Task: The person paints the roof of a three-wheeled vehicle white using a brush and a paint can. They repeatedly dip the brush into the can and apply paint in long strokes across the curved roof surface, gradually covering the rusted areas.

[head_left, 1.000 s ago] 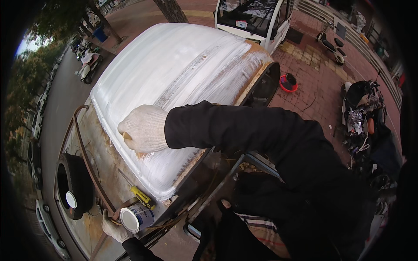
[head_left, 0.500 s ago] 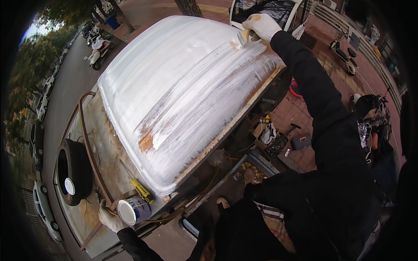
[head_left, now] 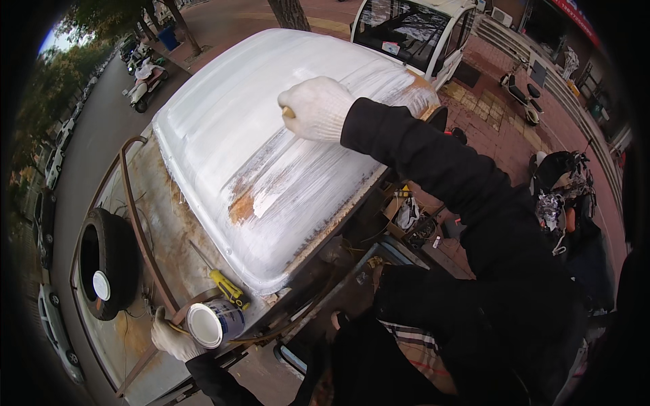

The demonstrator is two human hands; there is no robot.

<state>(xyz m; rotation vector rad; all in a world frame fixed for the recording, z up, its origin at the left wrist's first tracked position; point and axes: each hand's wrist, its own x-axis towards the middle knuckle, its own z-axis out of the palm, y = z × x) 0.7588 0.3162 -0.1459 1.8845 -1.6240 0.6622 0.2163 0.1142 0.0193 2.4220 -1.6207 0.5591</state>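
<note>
- The right hand point(head_left: 317, 108), in a white knit glove, is over the far middle part of the white roof point(head_left: 223, 128) of a small vehicle.
- This hand is clenched around a brush handle point(head_left: 289, 112); only the pale wooden end shows at the left side of the fist, and the bristles are hidden under the glove.
- The roof is curved and wet-looking with white paint. Below the right hand, toward the near edge, the paint is thin and streaky, and a rust patch point(head_left: 242, 206) shows through it.
- The black sleeve point(head_left: 433, 169) runs from the right hand to the lower right of the picture.
- The left hand point(head_left: 170, 337), also in a white glove, is low at the near left, well apart from the right hand.
- The left hand grasps a paint can point(head_left: 215, 323) from the left side; the can is tilted so that its round white top faces the camera.
- A yellow screwdriver point(head_left: 220, 279) lies on the rusty platform point(head_left: 159, 223) just beyond the can, beside the near edge of the roof.
- A spare tyre point(head_left: 107, 271) lies on the left part of the platform, left of the can.
- On the far right stands a small white vehicle point(head_left: 413, 34) on red paving, and a parked scooter point(head_left: 562, 196) is at the right.
</note>
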